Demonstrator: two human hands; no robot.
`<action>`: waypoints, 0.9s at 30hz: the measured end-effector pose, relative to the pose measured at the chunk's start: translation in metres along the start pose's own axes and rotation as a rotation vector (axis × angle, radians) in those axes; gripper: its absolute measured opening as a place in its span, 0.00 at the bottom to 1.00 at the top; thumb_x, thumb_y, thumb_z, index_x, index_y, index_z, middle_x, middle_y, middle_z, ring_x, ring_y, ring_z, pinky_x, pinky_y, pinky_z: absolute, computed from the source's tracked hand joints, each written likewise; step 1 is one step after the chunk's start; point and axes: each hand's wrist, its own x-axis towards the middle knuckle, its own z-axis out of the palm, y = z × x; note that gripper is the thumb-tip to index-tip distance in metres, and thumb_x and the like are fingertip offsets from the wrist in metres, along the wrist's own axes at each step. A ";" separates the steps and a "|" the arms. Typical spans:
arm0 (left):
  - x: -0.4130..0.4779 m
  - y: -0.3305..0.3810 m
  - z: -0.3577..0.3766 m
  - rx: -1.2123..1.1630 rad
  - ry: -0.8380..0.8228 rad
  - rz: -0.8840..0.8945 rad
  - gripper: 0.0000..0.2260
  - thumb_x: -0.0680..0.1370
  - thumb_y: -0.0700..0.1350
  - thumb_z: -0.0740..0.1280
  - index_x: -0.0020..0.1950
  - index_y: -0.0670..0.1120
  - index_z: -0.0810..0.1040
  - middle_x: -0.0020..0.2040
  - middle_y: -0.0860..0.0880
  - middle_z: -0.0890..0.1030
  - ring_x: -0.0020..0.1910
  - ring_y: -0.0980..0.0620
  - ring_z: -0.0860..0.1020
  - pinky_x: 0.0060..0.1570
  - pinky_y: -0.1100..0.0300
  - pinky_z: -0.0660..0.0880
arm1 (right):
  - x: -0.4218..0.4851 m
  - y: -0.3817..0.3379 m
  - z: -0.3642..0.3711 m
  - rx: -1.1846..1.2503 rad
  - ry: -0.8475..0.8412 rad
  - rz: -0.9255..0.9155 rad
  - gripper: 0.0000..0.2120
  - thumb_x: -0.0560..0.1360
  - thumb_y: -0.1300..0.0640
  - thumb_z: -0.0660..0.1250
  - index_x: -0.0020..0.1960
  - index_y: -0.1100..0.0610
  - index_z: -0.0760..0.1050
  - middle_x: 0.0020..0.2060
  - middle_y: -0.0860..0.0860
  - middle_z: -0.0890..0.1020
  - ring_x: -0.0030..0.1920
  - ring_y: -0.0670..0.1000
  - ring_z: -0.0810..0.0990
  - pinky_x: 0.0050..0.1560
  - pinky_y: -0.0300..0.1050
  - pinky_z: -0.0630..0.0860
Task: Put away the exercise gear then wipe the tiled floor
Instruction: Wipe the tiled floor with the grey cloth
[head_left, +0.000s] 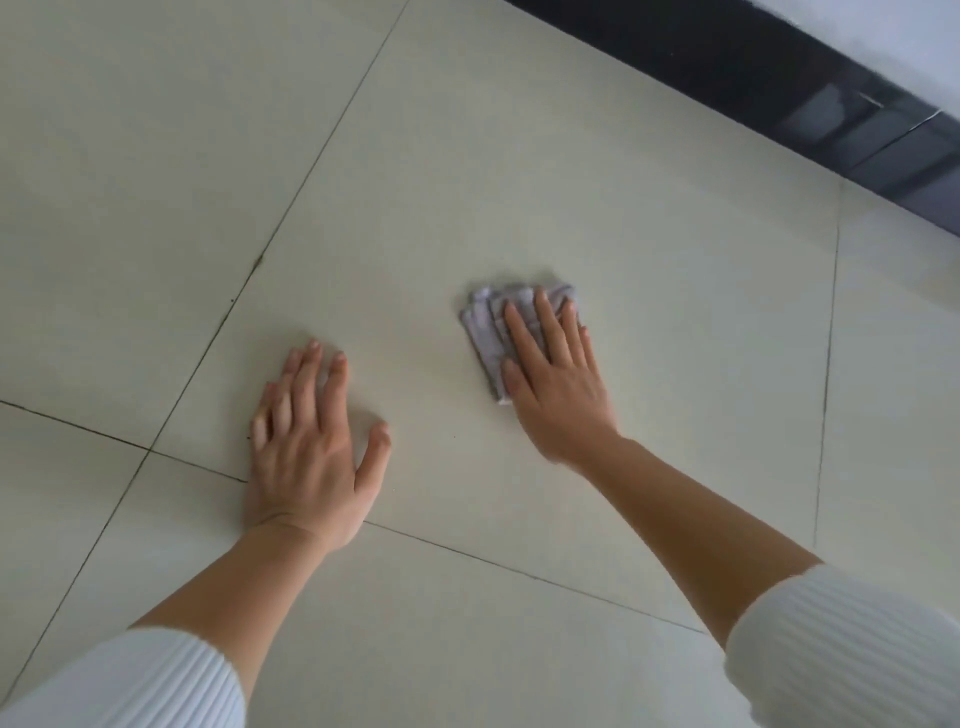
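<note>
Pale tiled floor (467, 156) fills the frame, with a dark skirting (779, 88) crossing the upper right. Your left hand (311, 447) lies flat on a tile at lower centre, fingers spread. Your right hand (556, 379) presses straight fingers on a folded grey cloth (485, 332) at centre.

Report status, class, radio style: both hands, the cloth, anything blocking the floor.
Right hand flat, pressing grey cloth on tiled floor. Left hand flat on bare tile, bracing. No exercise gear in view; nothing blocking.
</note>
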 end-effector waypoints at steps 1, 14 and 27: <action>0.000 0.000 -0.001 0.003 -0.007 -0.004 0.31 0.74 0.56 0.54 0.72 0.41 0.63 0.74 0.40 0.63 0.74 0.43 0.57 0.68 0.48 0.55 | -0.022 -0.001 0.004 -0.046 -0.055 -0.100 0.26 0.81 0.44 0.41 0.77 0.45 0.37 0.76 0.48 0.35 0.75 0.53 0.31 0.74 0.46 0.31; -0.001 0.004 -0.002 0.021 -0.023 -0.018 0.31 0.73 0.57 0.53 0.72 0.41 0.62 0.74 0.40 0.61 0.74 0.42 0.57 0.68 0.47 0.55 | 0.052 0.105 -0.030 0.165 0.228 0.693 0.27 0.83 0.46 0.46 0.79 0.52 0.45 0.78 0.55 0.44 0.77 0.59 0.40 0.75 0.54 0.40; -0.002 0.001 -0.003 0.021 -0.026 -0.017 0.31 0.74 0.57 0.54 0.72 0.40 0.64 0.74 0.39 0.62 0.72 0.41 0.58 0.66 0.47 0.56 | 0.087 0.010 -0.018 -0.032 0.087 -0.083 0.26 0.82 0.47 0.46 0.79 0.50 0.48 0.78 0.55 0.46 0.77 0.60 0.41 0.74 0.50 0.39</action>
